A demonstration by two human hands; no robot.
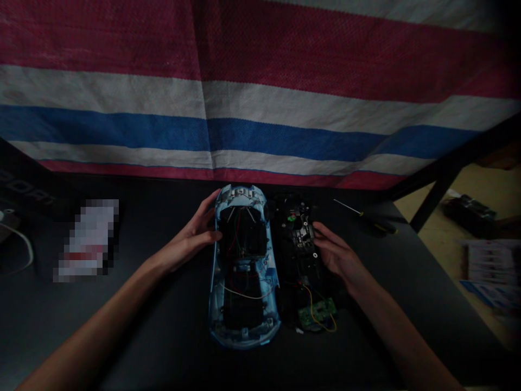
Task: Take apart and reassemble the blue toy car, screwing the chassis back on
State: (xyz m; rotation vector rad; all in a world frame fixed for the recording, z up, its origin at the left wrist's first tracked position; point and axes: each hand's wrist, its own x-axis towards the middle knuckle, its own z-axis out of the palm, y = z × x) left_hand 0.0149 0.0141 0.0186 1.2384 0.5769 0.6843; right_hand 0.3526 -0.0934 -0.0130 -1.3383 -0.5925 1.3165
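Observation:
A blue toy car body shell (217,282) lies upside down on the dark table, its hollow inside facing up with thin wires across it. My left hand (193,239) grips its left edge, thumb over the rim and fingers along the outer side. Right beside the shell is the black toy car chassis (299,236), with a green circuit board (317,311) and a looping yellow wire at its near end. My right hand (336,252) holds the chassis by its right side; some of those fingertips are hidden.
A screwdriver (366,218) with a dark and yellow handle rests right of the chassis. At left are a blurred-out pale object (91,233) and a white cable (28,247). A striped red, white and blue sheet (252,125) hangs behind the table (163,331).

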